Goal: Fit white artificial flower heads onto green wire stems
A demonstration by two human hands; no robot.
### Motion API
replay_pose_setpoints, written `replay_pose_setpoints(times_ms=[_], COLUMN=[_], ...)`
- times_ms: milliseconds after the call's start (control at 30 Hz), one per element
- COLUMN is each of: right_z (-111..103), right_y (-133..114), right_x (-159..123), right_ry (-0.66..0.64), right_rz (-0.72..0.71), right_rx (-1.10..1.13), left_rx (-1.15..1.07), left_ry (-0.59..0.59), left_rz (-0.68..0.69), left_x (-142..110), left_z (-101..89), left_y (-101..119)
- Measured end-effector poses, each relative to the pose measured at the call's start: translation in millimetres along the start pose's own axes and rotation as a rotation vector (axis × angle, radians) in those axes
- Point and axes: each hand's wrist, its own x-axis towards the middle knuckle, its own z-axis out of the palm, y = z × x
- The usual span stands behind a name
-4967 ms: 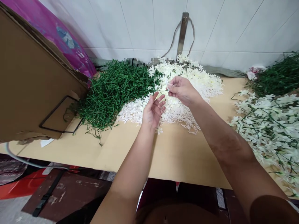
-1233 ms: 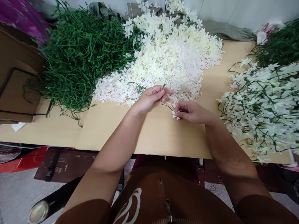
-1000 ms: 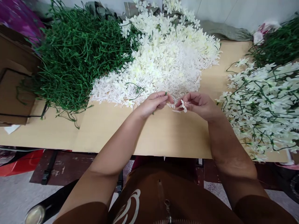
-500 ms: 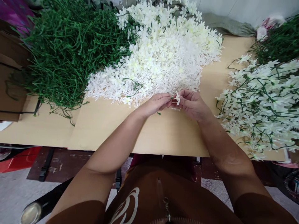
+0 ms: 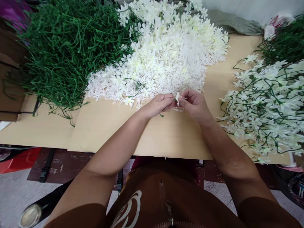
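Note:
My left hand is closed on a green plastic flower stem, whose lower end sticks out below the fingers. My right hand pinches a small white artificial flower between thumb and fingers. The flower sits right at the stem's tip, and the fingertips of both hands meet there; whether the stem passes into the flower is too small to tell. Just behind the hands spreads a heap of loose white blossoms with thin white stalks. Left of it lies a large pile of green stems.
White flowers on green stems are heaped at the right, with more green stems behind them. A cardboard box stands at the left. Beneath all this is a cardboard-covered table. Its front edge runs close to my body.
Five seconds ago my hands were apart over the blossom heap. Since then they came down to the table's front, and the right hand brought the white flower leftward against the stem's tip.

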Motion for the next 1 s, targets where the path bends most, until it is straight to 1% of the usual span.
replay_pose_setpoints(times_ms=[133,300,400,533,667,733,867,1000], right_z=[1.6,4.3,6.0,7.8,8.4,8.1,7.4,9.3], right_y=[1.8,3.0,3.4,4.6,7.8,9.6,11.2,10.1], right_x=[-0.4,-1.5,-1.9,-0.5,2.0,2.4,1.5,-0.3], right_ry=[0.008,0.003,0.015,0.024,0.028,0.03,0.039,0.075], right_rz=[-0.042,-0.018,-0.008,0.034,0.092,0.109,0.107,0.094], right_rx=[-0.025,-0.001,-0.006,0.038,0.15,0.168,0.126,0.08], left_rx=[-0.015,0.015,0.039,0.048,0.069,0.086,0.129,0.197], left_ry=[0.004,0.04,0.042,0.026,-0.011,-0.024,-0.016,-0.021], left_rz=[0.001,-0.014,-0.007,-0.005,0.042,0.056,0.062,0.103], left_x=[0.9,1.8,1.5,0.5,-0.1,-0.4,-0.8,-0.7], left_z=[0.0,2.1,3.5,3.7,2.3,2.1,3.1,3.1], left_y=[-2.3,-1.5,0.8,3.4,3.3,2.6,0.5,-2.4])
